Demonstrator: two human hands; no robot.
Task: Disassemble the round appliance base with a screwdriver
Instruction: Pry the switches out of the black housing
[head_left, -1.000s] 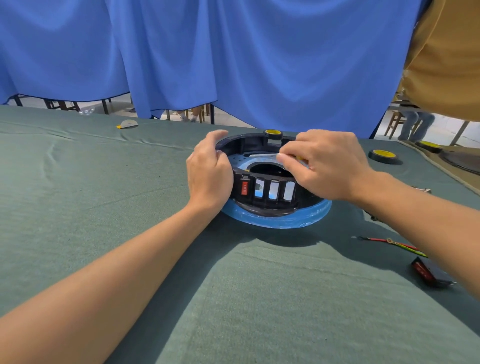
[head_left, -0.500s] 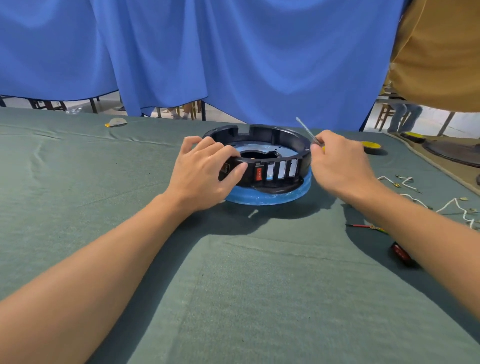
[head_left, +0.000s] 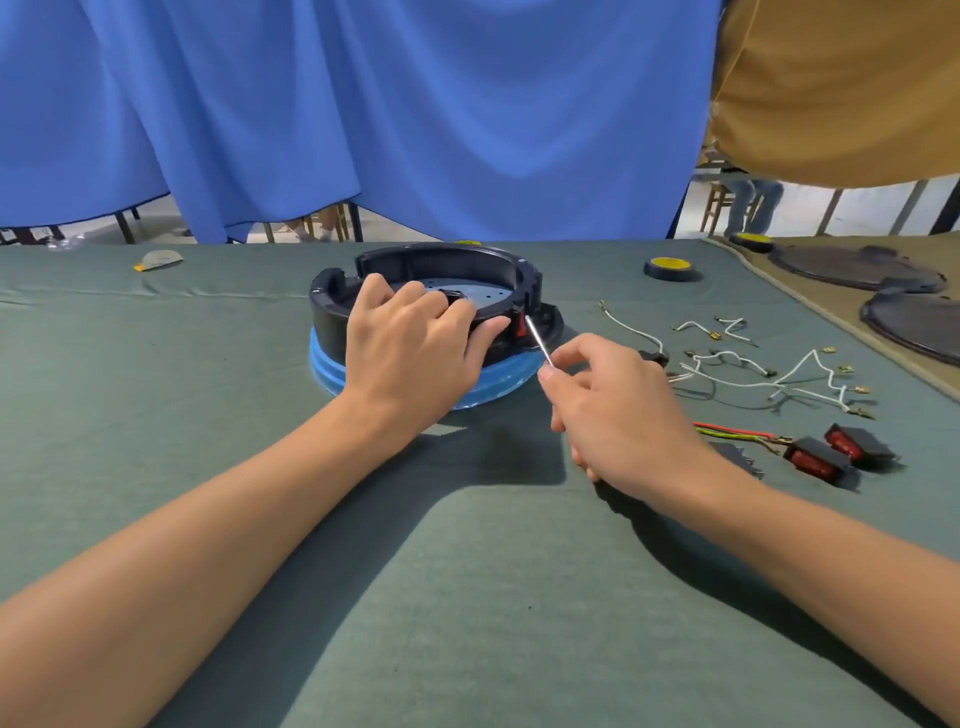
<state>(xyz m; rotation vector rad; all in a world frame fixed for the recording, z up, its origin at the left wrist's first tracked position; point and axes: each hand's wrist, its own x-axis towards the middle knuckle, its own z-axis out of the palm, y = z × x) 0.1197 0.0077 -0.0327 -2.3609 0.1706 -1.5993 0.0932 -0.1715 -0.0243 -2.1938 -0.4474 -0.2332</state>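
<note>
The round appliance base (head_left: 441, 265) is a black plastic ring on a blue bottom disc, lying on the green cloth in the middle of the view. My left hand (head_left: 410, 348) grips its near wall, fingers curled over the rim and thumb against the outside. My right hand (head_left: 618, 415) holds a screwdriver (head_left: 537, 343) just right of the base. Its thin metal shaft points up and left, and the tip touches a red switch (head_left: 521, 325) in the ring's near-right wall. The handle is hidden inside my hand.
Right of the base lie several loose white wires (head_left: 748, 369), a red and yellow-green wire (head_left: 732, 431) and two black-and-red switches (head_left: 836, 452). A yellow-topped tape roll (head_left: 669, 267) sits behind them. Dark round covers (head_left: 852, 267) lie far right. A person in a tan shirt (head_left: 841, 88) stands beyond.
My right hand has come down from the ring's far-right rim to its near-right side and set the screwdriver tip on the red switch. The ring has turned under my left hand.
</note>
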